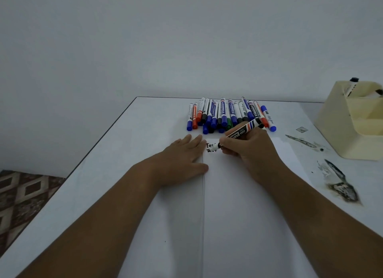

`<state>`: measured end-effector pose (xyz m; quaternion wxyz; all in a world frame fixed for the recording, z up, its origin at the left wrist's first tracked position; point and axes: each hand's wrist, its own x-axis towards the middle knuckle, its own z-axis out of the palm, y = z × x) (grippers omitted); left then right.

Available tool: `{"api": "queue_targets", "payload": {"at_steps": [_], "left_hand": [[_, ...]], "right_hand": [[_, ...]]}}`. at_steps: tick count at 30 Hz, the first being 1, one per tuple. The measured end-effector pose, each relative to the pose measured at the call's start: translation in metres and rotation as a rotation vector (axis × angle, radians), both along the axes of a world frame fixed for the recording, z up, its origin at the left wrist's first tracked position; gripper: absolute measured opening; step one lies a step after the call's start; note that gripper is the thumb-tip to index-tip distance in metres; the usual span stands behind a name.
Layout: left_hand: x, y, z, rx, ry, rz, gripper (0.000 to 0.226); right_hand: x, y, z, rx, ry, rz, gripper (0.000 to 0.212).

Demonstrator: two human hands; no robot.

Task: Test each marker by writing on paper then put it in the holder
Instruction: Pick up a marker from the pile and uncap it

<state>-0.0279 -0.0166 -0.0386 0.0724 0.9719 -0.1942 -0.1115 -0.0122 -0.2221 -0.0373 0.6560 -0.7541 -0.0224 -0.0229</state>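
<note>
The right hand [251,151] curls its fingers round a black marker [238,134], pinching it low on the barrel, the tip touching the paper [244,205] just beyond the fingertips, beside two short lines of black writing [211,147]. The left hand [183,155] lies flat with straight fingers, holding nothing, pressing on the paper's left edge, its fingertips just beside the writing. Beyond both sets of fingertips lies a heap of capped markers [226,115], blue, red, black and green. Well to the right of the writing fingers stands a cream holder [352,122] on the table [124,145]; two markers [352,85] lean inside its upper compartment, and the lower compartment's contents cannot be told.
</note>
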Motion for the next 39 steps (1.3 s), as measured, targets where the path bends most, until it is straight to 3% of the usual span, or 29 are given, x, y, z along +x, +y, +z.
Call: {"api": "queue_targets", "payload": {"at_steps": [6,10,20,32,37,39], "left_hand": [[0.001,0.003,-0.002,-0.009,-0.002,0.000,0.075],[-0.002,0.000,-0.001,-0.017,-0.024,0.002,0.071],[0.003,0.000,-0.003,0.065,-0.014,-0.014,0.078],[0.004,0.001,0.000,0.038,0.027,-0.003,0.077],[-0.006,-0.003,0.004,0.045,0.019,0.016,0.108],[-0.009,-0.002,0.005,0.053,0.008,0.026,0.110]], "right_hand": [[0.002,-0.008,-0.002,-0.029,-0.019,-0.042,0.016],[0.005,-0.012,0.000,0.142,0.029,-0.058,0.018],[0.004,-0.008,0.000,0.248,0.033,-0.062,0.009],[0.003,0.005,-0.004,0.172,0.044,-0.073,0.018],[0.000,0.003,-0.004,0.043,-0.024,-0.057,0.016],[-0.002,0.003,-0.004,-0.015,-0.046,-0.040,0.014]]}}
